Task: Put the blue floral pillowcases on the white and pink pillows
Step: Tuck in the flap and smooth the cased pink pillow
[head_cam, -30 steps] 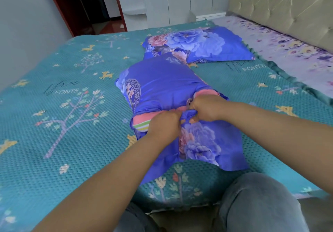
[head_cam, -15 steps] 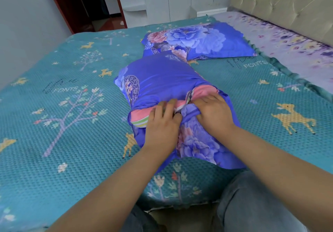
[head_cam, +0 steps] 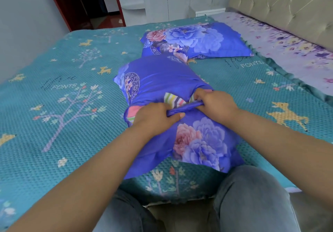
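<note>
- Blue floral pillowcase (head_cam: 162, 76): lies on the teal bedspread (head_cam: 54, 123) near the bed's front edge, with its far part filled and its near part, printed with pink and blue flowers, flat and slack toward the person's knees.
- Pillow (head_cam: 173, 99): a pink and striped section shows through the open mouth of the case, between the two hands; the rest is hidden inside.
- Left hand (head_cam: 155, 118): fingers curled, gripping a bunched fold of the case's edge at the opening, thumb pressed on the fabric.
- Right hand (head_cam: 216, 105): fingers curled round the other end of the same bunched fold, just beside the exposed striped patch.
- Second pillow (head_cam: 194, 40): already covered in the same blue floral print, lying flat farther back on the bedspread, its near edge touching the far end of the first.
- Lilac floral sheet (head_cam: 288, 48): covers the strip along the padded headboard (head_cam: 288, 3) on the right.
</note>
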The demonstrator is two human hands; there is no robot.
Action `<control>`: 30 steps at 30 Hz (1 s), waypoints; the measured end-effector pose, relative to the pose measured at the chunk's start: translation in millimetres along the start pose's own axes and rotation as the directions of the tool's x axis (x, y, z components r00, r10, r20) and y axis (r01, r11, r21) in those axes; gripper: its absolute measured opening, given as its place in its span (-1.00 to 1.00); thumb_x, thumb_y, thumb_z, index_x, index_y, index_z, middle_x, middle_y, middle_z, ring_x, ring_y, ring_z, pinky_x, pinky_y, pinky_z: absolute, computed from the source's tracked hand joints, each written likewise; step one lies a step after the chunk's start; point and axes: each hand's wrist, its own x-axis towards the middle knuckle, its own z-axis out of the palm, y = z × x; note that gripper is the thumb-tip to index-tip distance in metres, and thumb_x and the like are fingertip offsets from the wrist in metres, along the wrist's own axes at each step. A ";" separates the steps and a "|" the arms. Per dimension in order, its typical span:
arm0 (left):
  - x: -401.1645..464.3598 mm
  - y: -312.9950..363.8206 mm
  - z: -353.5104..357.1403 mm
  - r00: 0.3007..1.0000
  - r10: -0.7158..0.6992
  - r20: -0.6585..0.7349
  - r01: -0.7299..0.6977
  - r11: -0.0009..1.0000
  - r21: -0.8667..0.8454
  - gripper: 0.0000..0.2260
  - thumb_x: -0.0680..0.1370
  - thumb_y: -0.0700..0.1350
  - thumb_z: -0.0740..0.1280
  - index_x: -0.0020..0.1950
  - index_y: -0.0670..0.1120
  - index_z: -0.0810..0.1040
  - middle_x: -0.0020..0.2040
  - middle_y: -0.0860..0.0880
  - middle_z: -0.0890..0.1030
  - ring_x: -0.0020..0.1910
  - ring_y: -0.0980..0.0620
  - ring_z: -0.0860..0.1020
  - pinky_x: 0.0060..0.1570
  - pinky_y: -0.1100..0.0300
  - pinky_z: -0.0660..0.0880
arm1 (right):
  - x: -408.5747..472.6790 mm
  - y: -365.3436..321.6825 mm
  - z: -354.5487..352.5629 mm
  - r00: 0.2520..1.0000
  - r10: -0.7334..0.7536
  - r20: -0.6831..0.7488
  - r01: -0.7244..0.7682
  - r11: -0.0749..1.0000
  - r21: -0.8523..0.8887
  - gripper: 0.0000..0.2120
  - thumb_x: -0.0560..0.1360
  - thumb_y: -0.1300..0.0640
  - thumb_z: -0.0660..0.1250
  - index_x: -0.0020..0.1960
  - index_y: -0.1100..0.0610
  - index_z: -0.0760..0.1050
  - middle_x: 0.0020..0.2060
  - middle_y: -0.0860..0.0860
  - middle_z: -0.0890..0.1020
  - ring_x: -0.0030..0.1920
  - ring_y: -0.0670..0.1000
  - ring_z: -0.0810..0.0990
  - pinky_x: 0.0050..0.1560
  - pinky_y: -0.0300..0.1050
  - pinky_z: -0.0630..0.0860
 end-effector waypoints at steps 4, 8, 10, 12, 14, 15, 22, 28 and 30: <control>-23.2 -9.2 9.1 0.991 0.000 -0.134 0.031 0.972 0.231 -0.33 0.41 0.43 -0.10 0.04 0.04 0.61 0.01 -0.07 0.49 0.06 -0.15 0.42 0.05 0.04 0.36 | -20.1 13.1 12.8 0.991 -0.070 -0.116 0.067 0.997 -0.025 -0.81 0.48 0.11 0.30 0.05 0.17 0.51 0.04 0.14 0.60 0.08 0.18 0.57 0.02 0.03 0.44; -33.2 -13.7 11.3 0.998 0.011 -0.069 -0.019 0.992 -0.125 -0.52 0.47 0.33 0.07 -0.02 -0.01 0.56 -0.09 -0.03 0.54 -0.01 -0.11 0.51 -0.03 0.13 0.37 | -19.2 5.2 11.2 0.991 -0.047 -0.127 0.051 0.998 0.030 -0.76 0.53 0.06 0.24 0.10 0.19 0.47 0.11 0.14 0.49 0.15 0.17 0.47 0.06 0.06 0.44; -36.1 -17.0 5.6 0.996 -0.008 0.090 0.035 0.955 -0.295 -0.72 0.54 0.21 0.21 -0.19 0.03 0.46 -0.27 0.09 0.47 -0.15 -0.02 0.49 -0.22 0.16 0.28 | -13.2 -6.4 9.7 0.990 -0.044 -0.132 0.049 0.998 0.034 -0.72 0.54 0.02 0.22 0.12 0.21 0.46 0.13 0.15 0.45 0.15 0.18 0.44 0.05 0.08 0.46; -39.4 -23.0 -0.9 0.959 -0.032 0.280 0.124 0.941 -0.316 -0.66 0.54 0.22 0.19 -0.22 -0.01 0.45 -0.30 0.11 0.45 -0.21 0.03 0.46 -0.25 0.16 0.29 | -8.6 -19.2 11.7 0.993 -0.055 -0.108 0.054 0.998 -0.013 -0.70 0.55 0.01 0.19 0.13 0.22 0.46 0.10 0.18 0.50 0.11 0.22 0.50 0.03 0.08 0.45; -42.0 -27.2 -4.1 0.916 -0.035 0.400 0.184 0.921 -0.342 -0.56 0.56 0.25 0.11 -0.15 -0.08 0.55 -0.24 0.14 0.48 -0.16 0.07 0.45 -0.13 0.19 0.34 | -8.7 -26.6 15.9 0.997 -0.054 -0.056 0.050 0.995 -0.085 -0.67 0.56 -0.02 0.17 0.16 0.20 0.45 0.08 0.19 0.55 0.09 0.22 0.54 -0.02 0.05 0.46; -41.4 -28.0 -5.6 0.897 -0.026 0.442 0.206 0.907 -0.366 -0.49 0.57 0.26 0.07 -0.06 -0.12 0.60 -0.16 0.13 0.53 -0.08 0.08 0.47 -0.02 0.20 0.36 | -9.1 -25.6 18.1 0.998 -0.046 -0.040 0.041 0.994 -0.101 -0.65 0.56 -0.05 0.17 0.17 0.19 0.44 0.09 0.17 0.55 0.10 0.21 0.54 -0.03 0.05 0.46; -34.0 -17.9 0.2 0.996 -0.063 0.059 0.051 0.983 0.178 -0.61 0.56 0.24 0.12 0.08 -0.03 0.53 0.12 -0.09 0.56 0.17 -0.13 0.48 0.10 0.04 0.39 | -17.8 -0.1 15.8 0.963 -0.163 -0.216 0.116 0.970 -0.212 -0.68 0.37 -0.07 0.35 -0.07 0.17 0.60 -0.07 0.13 0.55 -0.07 0.20 0.55 -0.08 0.05 0.52; -49.0 -26.6 12.6 1.000 -0.017 0.002 0.017 0.997 -0.072 -0.81 0.50 -0.05 0.28 0.07 -0.09 0.49 0.08 -0.11 0.57 0.09 -0.15 0.51 0.00 0.08 0.42 | -19.2 -59.2 15.8 0.905 -0.425 0.000 0.425 0.905 -0.006 -0.62 0.50 0.19 0.28 0.30 0.02 0.45 0.12 0.09 0.60 0.08 0.17 0.57 0.07 0.02 0.50; -55.2 -37.3 8.3 0.994 -0.025 0.105 0.040 0.988 -0.152 -0.87 0.45 -0.10 0.29 -0.03 -0.07 0.44 -0.03 -0.08 0.59 -0.01 -0.14 0.54 -0.08 0.10 0.44 | -17.8 -78.3 19.0 0.918 -0.381 0.113 0.371 0.923 0.098 -0.70 0.58 0.02 0.17 0.30 -0.03 0.44 0.15 0.07 0.60 0.12 0.17 0.54 0.13 0.03 0.42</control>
